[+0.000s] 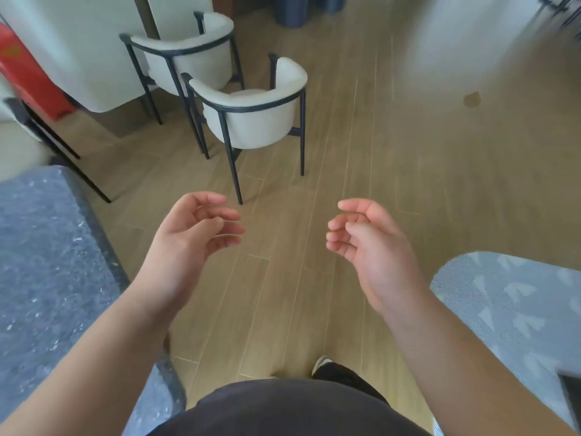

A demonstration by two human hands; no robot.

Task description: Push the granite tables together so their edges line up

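A person stands on a wood floor [330, 278], a dark shoe [333, 369] showing below. Both arms reach forward over the floor: the left hand [191, 234] and right hand [367, 243] hang loosely curled, holding nothing. A speckled granite surface [47, 262] lies just left of the left arm, untouched. No second granite table is clearly visible, so pushing seems not yet begun. Beyond the hands stand two white chairs [251, 118].
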